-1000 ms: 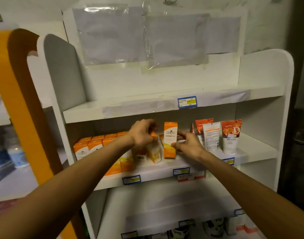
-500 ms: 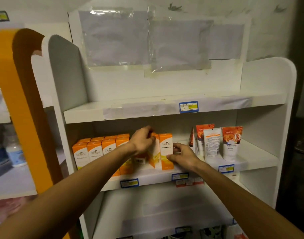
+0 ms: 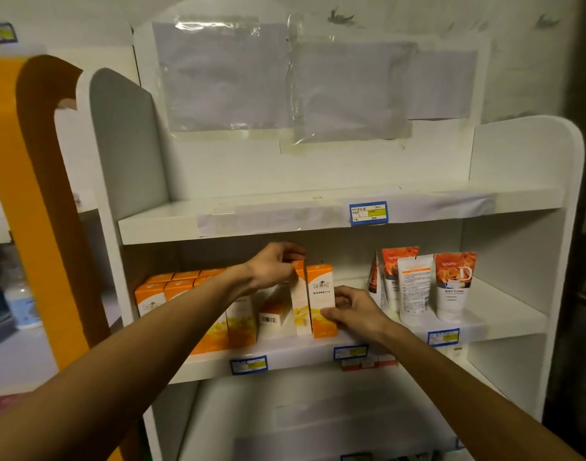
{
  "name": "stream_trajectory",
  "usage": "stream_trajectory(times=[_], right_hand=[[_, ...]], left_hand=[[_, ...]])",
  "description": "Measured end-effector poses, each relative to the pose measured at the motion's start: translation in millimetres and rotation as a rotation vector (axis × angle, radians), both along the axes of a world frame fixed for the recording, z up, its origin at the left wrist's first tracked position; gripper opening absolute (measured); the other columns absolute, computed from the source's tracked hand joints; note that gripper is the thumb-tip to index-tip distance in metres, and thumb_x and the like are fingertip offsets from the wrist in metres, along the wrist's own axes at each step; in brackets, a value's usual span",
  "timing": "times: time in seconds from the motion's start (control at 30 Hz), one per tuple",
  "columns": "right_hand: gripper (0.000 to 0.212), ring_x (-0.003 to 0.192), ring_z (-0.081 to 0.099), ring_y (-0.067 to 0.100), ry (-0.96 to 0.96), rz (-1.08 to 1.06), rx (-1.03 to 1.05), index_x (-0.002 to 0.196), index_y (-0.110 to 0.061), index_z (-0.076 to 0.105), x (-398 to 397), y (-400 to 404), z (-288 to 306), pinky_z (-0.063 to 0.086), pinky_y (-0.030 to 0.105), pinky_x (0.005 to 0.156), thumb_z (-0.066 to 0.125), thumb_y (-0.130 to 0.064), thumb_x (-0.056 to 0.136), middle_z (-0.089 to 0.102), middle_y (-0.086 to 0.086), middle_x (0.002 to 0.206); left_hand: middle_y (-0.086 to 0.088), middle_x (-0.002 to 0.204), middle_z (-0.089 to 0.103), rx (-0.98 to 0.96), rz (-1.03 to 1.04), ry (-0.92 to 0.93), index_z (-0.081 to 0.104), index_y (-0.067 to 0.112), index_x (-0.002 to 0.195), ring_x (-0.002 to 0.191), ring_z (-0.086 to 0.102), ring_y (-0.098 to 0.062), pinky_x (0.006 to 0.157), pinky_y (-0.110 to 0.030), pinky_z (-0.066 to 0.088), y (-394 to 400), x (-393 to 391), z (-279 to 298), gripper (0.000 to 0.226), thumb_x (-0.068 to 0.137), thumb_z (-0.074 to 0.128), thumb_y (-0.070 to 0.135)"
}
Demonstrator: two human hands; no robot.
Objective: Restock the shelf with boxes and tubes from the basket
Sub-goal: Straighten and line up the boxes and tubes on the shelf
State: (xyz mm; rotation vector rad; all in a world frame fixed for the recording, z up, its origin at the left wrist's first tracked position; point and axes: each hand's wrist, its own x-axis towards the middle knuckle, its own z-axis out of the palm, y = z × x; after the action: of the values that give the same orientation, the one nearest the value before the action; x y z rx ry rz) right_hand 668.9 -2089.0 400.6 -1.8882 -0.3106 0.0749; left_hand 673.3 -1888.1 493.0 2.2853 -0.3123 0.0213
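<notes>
Middle shelf of the white laminate shelving unit, left to right: a block of upright orange-and-white cardboard boxes; the left hand, fingers pinching the top of a tilted orange-and-white box; an upright orange-and-white box with a printed front panel just beside it — the right hand grips its lower right edge; then three orange-and-white plastic tubes standing on their caps, near the hands. Blue-and-yellow price labels mark the shelf edges.

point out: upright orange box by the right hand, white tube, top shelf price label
upright orange box (image 3: 319,287), head view, upper front face.
white tube (image 3: 414,287), head view, printed body.
top shelf price label (image 3: 368,212), head view, centre.
</notes>
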Motion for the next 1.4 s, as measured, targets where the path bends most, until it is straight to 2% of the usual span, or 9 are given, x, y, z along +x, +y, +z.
stream_trajectory(times=[0.07, 0.27, 0.43, 0.6, 0.83, 1.07, 1.23, 1.33, 1.4], right_hand=[[0.051, 0.112, 0.066, 0.017, 0.014, 0.010, 0.009, 0.141, -0.014, 0.049, 0.3, 1.4, 0.1, 0.057, 0.033, 0.093, 0.065, -0.008, 0.093, 0.065, 0.005, 0.130], [0.055, 0.105, 0.062, 0.011, 0.038, 0.009, -0.005, 0.147, -0.016, 0.041, 1.5, 4.8, -0.2, 0.056, 0.022, 0.078, 0.060, -0.009, 0.096, 0.060, 0.005, 0.137], [0.057, 0.115, 0.064, 0.018, 0.025, 0.000, -0.039, 0.146, -0.017, 0.043, 2.9, 11.0, -2.5, 0.054, 0.033, 0.093, 0.065, -0.011, 0.093, 0.061, 0.003, 0.134], [0.056, 0.106, 0.064, 0.013, 0.024, 0.009, -0.037, 0.144, -0.017, 0.044, 2.6, 15.6, -3.5, 0.056, 0.025, 0.083, 0.065, -0.009, 0.093, 0.062, 0.001, 0.131], [0.062, 0.112, 0.060, 0.017, 0.023, 0.023, -0.079, 0.145, -0.019, 0.042, 3.0, 26.7, -5.0, 0.052, 0.036, 0.098, 0.068, -0.007, 0.090, 0.061, 0.001, 0.129], [0.065, 0.117, 0.059, 0.021, 0.020, 0.058, -0.133, 0.145, -0.024, 0.040, 3.6, 41.0, -0.3, 0.050, 0.044, 0.103, 0.068, -0.009, 0.088, 0.059, 0.002, 0.131], [0.059, 0.120, 0.060, 0.025, 0.049, 0.055, -0.089, 0.145, -0.021, 0.043, 5.3, 54.9, -1.0, 0.051, 0.046, 0.102, 0.065, -0.009, 0.092, 0.059, 0.006, 0.136], [0.059, 0.124, 0.058, 0.026, 0.059, 0.052, -0.076, 0.147, -0.019, 0.040, 4.3, 62.0, -2.5, 0.050, 0.046, 0.103, 0.063, -0.009, 0.094, 0.056, 0.007, 0.140], [0.062, 0.126, 0.056, 0.026, 0.068, 0.044, -0.066, 0.149, -0.020, 0.038, 3.3, 65.9, -3.6, 0.050, 0.045, 0.103, 0.063, -0.009, 0.094, 0.055, 0.006, 0.141]], left_hand=[[-0.007, 0.139, 0.057, -0.028, -0.001, 0.029, 0.047, 0.010, 0.144, 0.127, 0.054, -0.022, 0.089, -0.026, 0.053, -3.5, 0.8, -0.7, 0.061, 0.088, 0.066, -0.004], [-0.006, 0.140, 0.056, -0.008, 0.011, -0.015, 0.048, 0.011, 0.145, 0.132, 0.050, -0.022, 0.104, -0.030, 0.045, -6.5, 7.2, -7.2, 0.054, 0.094, 0.061, -0.002], [-0.005, 0.156, 0.043, 0.040, -0.014, -0.021, 0.038, 0.012, 0.153, 0.146, 0.038, -0.024, 0.116, -0.036, 0.036, -5.2, 6.7, -6.5, 0.054, 0.101, 0.048, 0.000], [-0.006, 0.160, 0.037, 0.057, -0.006, -0.024, 0.035, 0.015, 0.155, 0.149, 0.033, -0.027, 0.116, -0.039, 0.035, -2.5, 8.9, -8.6, 0.057, 0.101, 0.046, -0.002], [-0.004, 0.161, 0.036, 0.057, -0.014, 0.021, 0.034, 0.016, 0.156, 0.150, 0.030, -0.024, 0.121, -0.040, 0.031, -0.1, 5.6, -5.7, 0.063, 0.098, 0.046, -0.005], [-0.006, 0.165, 0.028, 0.099, -0.038, 0.009, 0.027, 0.015, 0.159, 0.152, 0.024, -0.025, 0.123, -0.042, 0.027, 10.9, 2.3, 1.7, 0.071, 0.094, 0.050, -0.005], [-0.010, 0.150, 0.051, 0.200, -0.011, -0.077, 0.049, 0.008, 0.146, 0.140, 0.046, -0.024, 0.116, -0.036, 0.040, 31.8, -3.4, 16.1, 0.056, 0.092, 0.052, -0.007], [-0.004, 0.137, 0.062, 0.434, 0.010, -0.117, 0.060, 0.016, 0.136, 0.128, 0.057, -0.022, 0.106, -0.038, 0.049, 45.6, -4.6, 17.2, 0.041, 0.096, 0.058, 0.013], [-0.003, 0.140, 0.059, 0.571, 0.045, -0.131, 0.052, 0.021, 0.143, 0.127, 0.057, -0.024, 0.104, -0.042, 0.050, 54.0, -5.3, 13.6, 0.049, 0.096, 0.059, 0.034]])
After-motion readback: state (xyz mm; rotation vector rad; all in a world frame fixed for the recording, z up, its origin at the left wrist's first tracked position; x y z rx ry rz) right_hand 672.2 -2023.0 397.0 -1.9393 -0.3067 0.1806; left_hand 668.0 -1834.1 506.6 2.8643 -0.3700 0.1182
